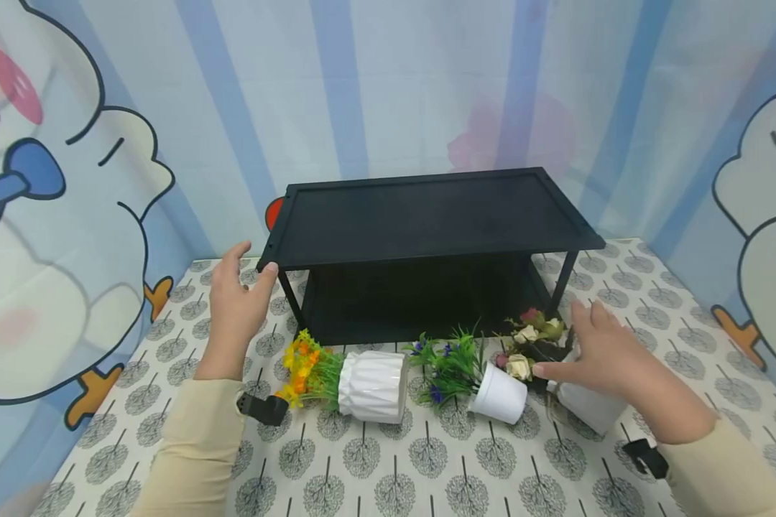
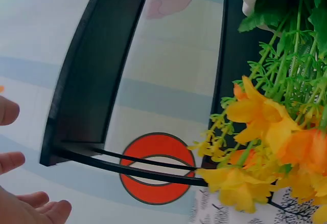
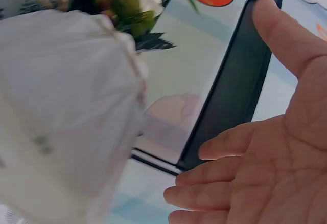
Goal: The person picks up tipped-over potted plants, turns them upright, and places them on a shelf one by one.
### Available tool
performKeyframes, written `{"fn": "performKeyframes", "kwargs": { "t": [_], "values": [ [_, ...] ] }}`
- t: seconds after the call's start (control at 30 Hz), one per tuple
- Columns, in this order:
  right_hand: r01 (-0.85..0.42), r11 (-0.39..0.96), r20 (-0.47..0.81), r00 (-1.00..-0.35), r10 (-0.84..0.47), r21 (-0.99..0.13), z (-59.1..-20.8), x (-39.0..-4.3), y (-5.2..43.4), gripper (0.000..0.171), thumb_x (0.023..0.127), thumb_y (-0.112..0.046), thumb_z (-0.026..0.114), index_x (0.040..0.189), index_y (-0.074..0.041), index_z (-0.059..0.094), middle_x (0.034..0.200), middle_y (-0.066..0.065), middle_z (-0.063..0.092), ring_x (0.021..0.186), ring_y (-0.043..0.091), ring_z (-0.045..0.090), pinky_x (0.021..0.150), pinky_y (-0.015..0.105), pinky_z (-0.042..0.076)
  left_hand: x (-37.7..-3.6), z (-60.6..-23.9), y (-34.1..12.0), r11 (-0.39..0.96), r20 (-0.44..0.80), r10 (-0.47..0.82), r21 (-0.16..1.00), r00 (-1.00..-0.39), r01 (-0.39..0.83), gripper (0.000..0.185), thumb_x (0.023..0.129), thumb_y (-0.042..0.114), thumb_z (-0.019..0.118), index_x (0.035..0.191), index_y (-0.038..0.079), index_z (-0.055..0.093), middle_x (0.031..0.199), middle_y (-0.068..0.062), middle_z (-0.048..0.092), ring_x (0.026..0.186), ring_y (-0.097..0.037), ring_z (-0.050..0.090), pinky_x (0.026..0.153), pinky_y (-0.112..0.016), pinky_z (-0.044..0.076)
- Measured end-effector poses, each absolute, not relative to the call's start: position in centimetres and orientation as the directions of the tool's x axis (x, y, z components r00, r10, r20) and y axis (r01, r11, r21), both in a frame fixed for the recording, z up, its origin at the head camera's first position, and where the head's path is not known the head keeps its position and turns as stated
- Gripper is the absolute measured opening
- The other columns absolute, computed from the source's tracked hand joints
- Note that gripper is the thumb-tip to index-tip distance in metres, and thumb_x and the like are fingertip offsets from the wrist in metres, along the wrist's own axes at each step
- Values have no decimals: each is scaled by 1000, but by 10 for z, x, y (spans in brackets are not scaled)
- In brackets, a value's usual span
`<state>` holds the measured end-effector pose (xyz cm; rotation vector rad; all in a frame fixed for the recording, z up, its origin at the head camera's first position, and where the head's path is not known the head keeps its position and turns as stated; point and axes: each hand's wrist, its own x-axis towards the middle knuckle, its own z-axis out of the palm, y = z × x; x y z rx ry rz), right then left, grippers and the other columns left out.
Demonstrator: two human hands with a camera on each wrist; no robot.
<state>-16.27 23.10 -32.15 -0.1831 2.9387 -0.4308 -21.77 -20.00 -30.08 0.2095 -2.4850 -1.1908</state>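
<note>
A black two-tier shelf (image 1: 427, 219) stands on the patterned cloth. My left hand (image 1: 236, 301) is raised beside its front left corner, thumb and fingers spread, holding nothing. In the head view my right hand (image 1: 604, 352) hovers over a white wrapped pot (image 1: 588, 408) with cream and dark red roses (image 1: 520, 368), partly hiding it. The right wrist view shows the right palm (image 3: 276, 173) with straight fingers, apart from that pot. Lying on their sides in front of the shelf are a white ribbed pot (image 1: 371, 386) of yellow-orange flowers (image 2: 265, 116) and a smaller white pot (image 1: 501, 395) with blue-purple flowers.
A tree-print tablecloth (image 1: 362, 488) covers the table. Behind it hangs a blue-striped curtain (image 1: 414, 86) with cartoon birds at both sides. The shelf's thin legs (image 1: 562, 280) stand at its corners, and the potted flowers lie close to its front edge.
</note>
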Motion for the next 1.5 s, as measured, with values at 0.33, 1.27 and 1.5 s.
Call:
{"fn": "performKeyframes", "kwargs": {
  "t": [0.33, 1.27, 1.5],
  "values": [
    [-26, 943, -246, -963, -113, -332, -345, -163, 249, 137, 57, -69, 71, 137, 22, 6, 136, 48, 2, 121, 64, 10, 98, 73, 15, -230, -319, -202, 486, 272, -300, 868, -914, 99, 51, 95, 37, 50, 141, 19, 39, 145, -15, 33, 131, -32, 36, 107, -47, 36],
    [30, 958, -336, -939, -70, -284, -358, -173, 257, 129, 54, -56, 81, 127, 29, 20, 122, 47, 34, 103, 56, 45, 82, 62, 46, -244, -325, -192, 214, 250, -387, 961, -887, 178, 35, 97, 23, 49, 128, 9, 52, 123, -10, 49, 111, -18, 51, 98, -27, 46],
    [25, 951, -311, -947, -77, -308, -360, -174, 258, 116, 53, -51, 83, 120, 27, 29, 92, 26, 53, 77, 33, 55, 62, 47, 53, -248, -323, -191, 152, 204, -402, 976, -893, 155, 33, 96, 21, 50, 127, 11, 52, 119, -7, 48, 111, -18, 52, 97, -25, 47]
  ]
}}
